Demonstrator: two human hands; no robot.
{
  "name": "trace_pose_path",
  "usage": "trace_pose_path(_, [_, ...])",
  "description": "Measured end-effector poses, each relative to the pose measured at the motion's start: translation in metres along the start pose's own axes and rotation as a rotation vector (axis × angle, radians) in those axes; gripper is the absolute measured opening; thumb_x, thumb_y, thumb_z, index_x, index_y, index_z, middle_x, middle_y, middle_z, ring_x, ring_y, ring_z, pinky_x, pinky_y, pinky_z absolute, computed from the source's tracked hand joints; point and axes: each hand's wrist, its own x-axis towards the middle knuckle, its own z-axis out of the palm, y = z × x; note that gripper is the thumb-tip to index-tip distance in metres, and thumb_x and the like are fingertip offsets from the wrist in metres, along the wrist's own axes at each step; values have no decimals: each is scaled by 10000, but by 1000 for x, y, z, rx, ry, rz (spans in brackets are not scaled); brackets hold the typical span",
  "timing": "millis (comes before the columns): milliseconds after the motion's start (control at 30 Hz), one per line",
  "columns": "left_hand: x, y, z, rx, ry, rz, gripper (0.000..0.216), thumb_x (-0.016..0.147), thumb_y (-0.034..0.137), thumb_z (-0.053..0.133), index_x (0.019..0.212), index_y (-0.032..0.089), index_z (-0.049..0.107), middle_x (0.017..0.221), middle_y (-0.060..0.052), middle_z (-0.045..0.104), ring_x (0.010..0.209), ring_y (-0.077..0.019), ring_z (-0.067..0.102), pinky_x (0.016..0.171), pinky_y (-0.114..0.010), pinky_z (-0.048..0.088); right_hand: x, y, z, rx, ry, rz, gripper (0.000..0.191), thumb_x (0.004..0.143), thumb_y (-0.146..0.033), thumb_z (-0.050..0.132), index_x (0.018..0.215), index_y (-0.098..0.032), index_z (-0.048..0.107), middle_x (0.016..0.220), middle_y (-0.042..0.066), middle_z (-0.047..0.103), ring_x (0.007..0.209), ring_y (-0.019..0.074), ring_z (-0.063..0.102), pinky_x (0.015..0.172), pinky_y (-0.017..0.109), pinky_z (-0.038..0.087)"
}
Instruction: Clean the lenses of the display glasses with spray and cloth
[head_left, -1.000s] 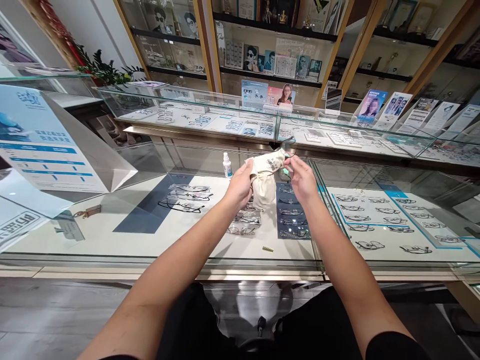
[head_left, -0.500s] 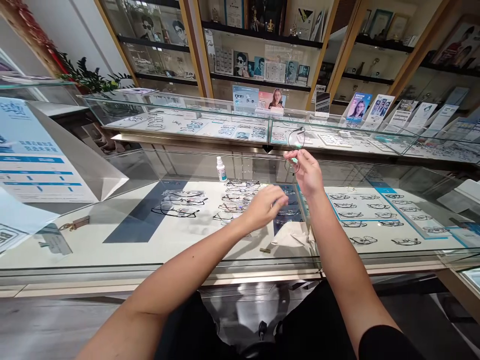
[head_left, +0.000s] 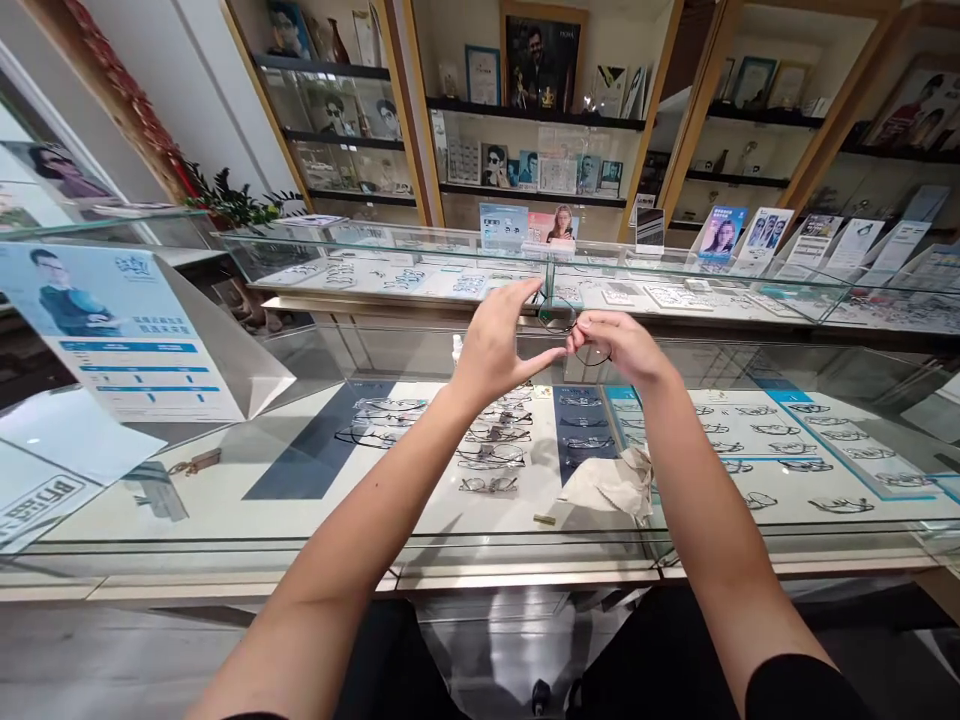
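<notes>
A pair of thin dark-rimmed eyeglasses [head_left: 557,316] is held up above the glass counter. My right hand [head_left: 619,342] pinches it near the middle of the frame, between thumb and fingers. One lens shows left of those fingertips; the other hangs below them, partly covered. My left hand [head_left: 495,340] is open beside the glasses, thumb and fingers spread wide. Its fingertips are close to the frame's left end; whether they touch cannot be made out. Behind the left hand, a white bottle [head_left: 457,347] is mostly hidden. On the counter below lies a crumpled beige cloth [head_left: 607,485].
Several rows of eyeglasses [head_left: 491,457] are laid out at the glass counter [head_left: 442,515]. A small gold-coloured bar [head_left: 544,520] lies near its front. A folded display sign [head_left: 142,335] stands at left. Another glass case [head_left: 390,300] runs behind.
My left hand has risen and opened towards the glasses. The glasses in my right hand have tilted and come lower. The camera's view has tipped upwards.
</notes>
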Motion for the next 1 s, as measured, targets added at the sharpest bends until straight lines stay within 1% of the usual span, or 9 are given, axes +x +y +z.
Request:
trace_pose_path(133, [40,13,-21,-34,35,30,625,810,570,932,1304,240,738,1358,-145,748,1333,-376,656,1229,-557,458,2,-44,-4,-109,-6,-91,356,944,-479,773,712,-213,725,768,50,698,824,218,674,867,373,509])
trace_pose_path(233, [52,18,-30,-2,68,85,566,806,596,931,1228,253,775,1283,-127,767,1258,-362,678,1176,-541,487,1,-60,-3,-158,-9,-132,349,976,-428,724,699,-216,707,752,46,686,798,212,659,850,378,495])
trace_pose_path(400, [48,19,-35,70,64,194,546,809,619,926,1210,268,810,1204,-118,782,1128,-326,707,1069,-493,535,2,-62,0,-209,-40,-155,349,983,-395,682,673,-235,682,712,23,670,743,200,623,814,378,492])
trace_pose_path(533, [45,23,-34,43,44,171,521,808,608,930,1187,267,825,1132,-114,792,1058,-316,708,1017,-482,552,0,-62,-1,-225,-38,-137,356,977,-374,680,651,-231,677,697,21,665,723,187,598,775,366,473])
trace_pose_path(733, [42,28,-35,94,63,202,472,850,579,911,1197,275,815,1112,-89,800,1026,-297,717,976,-462,557,-14,-69,8,-438,99,-155,352,1034,-367,625,719,-227,697,748,34,654,768,199,590,794,383,472])
trace_pose_path(800, [42,26,-38,147,101,203,499,851,592,906,1224,278,799,1129,-84,794,1039,-297,719,982,-467,565,-16,-72,13,-544,197,-285,268,1026,-414,647,838,-244,734,869,43,688,864,222,625,858,406,508])
trace_pose_path(867, [43,23,-42,196,151,164,523,851,615,897,1236,281,782,1137,-84,785,1060,-303,715,993,-486,578,-15,-72,15,-637,326,-511,221,957,-467,722,1063,-276,748,1099,59,719,1046,268,658,948,455,539])
trace_pose_path(933, [45,19,-46,224,206,130,525,861,615,889,1247,282,766,1136,-85,774,1066,-300,712,992,-492,594,-12,-68,15,-728,452,-685,441,875,-488,791,1266,-307,693,1296,82,693,1197,312,650,1005,509,557])
trace_pose_path(1000, [47,15,-50,236,268,147,509,875,593,886,1250,274,757,1112,-78,768,1038,-281,716,951,-470,614,-7,-63,15,-819,518,-740,574,845,-478,825,1364,-318,640,1359,103,671,1239,339,651,1020,551,575])
